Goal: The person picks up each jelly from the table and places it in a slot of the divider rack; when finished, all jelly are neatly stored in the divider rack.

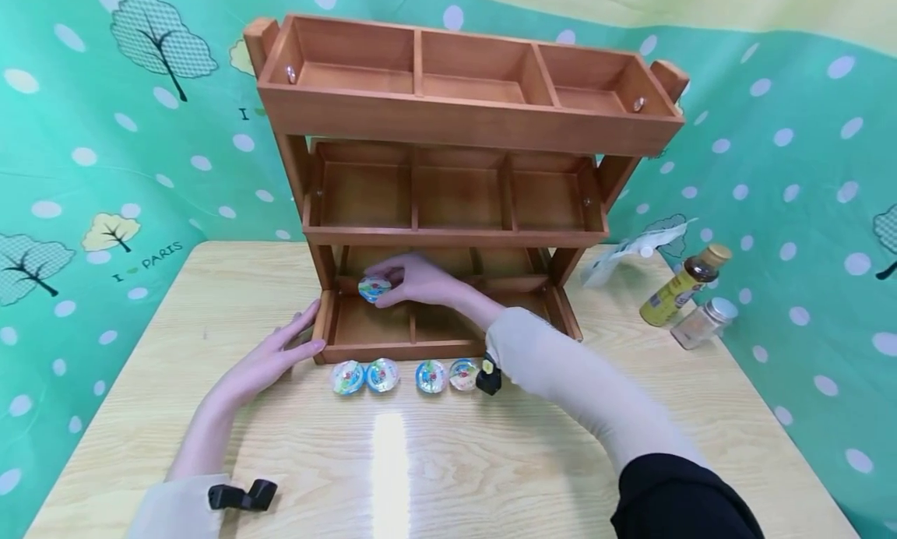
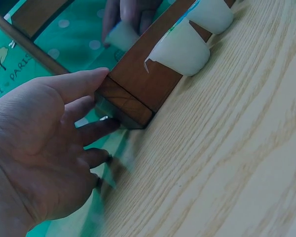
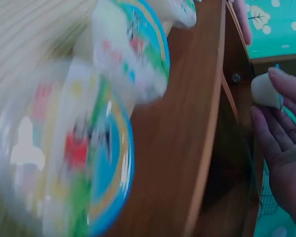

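Observation:
My right hand [image 1: 423,280] pinches a small jelly cup [image 1: 374,288] above the left part of the wooden rack's bottom tier [image 1: 371,353]. In the right wrist view the held cup [image 3: 265,91] shows its whitish side between thumb and fingers. My left hand [image 1: 269,357] rests against the tier's front left corner, its thumb on the front and its fingers along the side [image 2: 54,148]. Several more jelly cups with printed lids stand in a row before the rack, among them a left one [image 1: 347,377] and a right one [image 1: 463,375].
The rack's middle tier [image 1: 455,237] and top tier [image 1: 469,124] overhang the bottom one, each divided into three compartments. On the table's right stand a brown-yellow bottle [image 1: 676,291], a clear jar with a pale lid [image 1: 701,325] and a whitish plastic packet [image 1: 617,262].

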Tool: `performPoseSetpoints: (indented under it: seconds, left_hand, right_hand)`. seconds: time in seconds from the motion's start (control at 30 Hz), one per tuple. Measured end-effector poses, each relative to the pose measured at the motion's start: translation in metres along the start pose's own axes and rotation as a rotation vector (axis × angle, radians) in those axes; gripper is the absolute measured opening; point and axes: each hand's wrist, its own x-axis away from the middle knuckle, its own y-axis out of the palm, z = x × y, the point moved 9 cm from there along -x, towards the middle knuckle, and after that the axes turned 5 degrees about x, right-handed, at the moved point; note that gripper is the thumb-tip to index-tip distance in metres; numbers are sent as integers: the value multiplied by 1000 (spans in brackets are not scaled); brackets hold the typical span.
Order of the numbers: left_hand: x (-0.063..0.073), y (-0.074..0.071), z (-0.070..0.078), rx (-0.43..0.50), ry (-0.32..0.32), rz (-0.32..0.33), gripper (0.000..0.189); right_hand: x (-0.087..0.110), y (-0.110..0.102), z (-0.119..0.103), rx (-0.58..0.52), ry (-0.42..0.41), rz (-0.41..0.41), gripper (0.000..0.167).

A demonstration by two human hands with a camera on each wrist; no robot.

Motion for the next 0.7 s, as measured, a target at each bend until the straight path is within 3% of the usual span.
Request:
performPoseSetpoints:
  seconds: [0.23, 0.7]
  left_hand:
    - [2, -1, 1, -6, -8, 4, 79]
    - [3, -1, 1, 1, -6, 6, 79]
  right_hand:
    - [-15, 25, -6, 53, 9, -19, 56]
    - [-26, 46, -7, 196, 32, -6, 52]
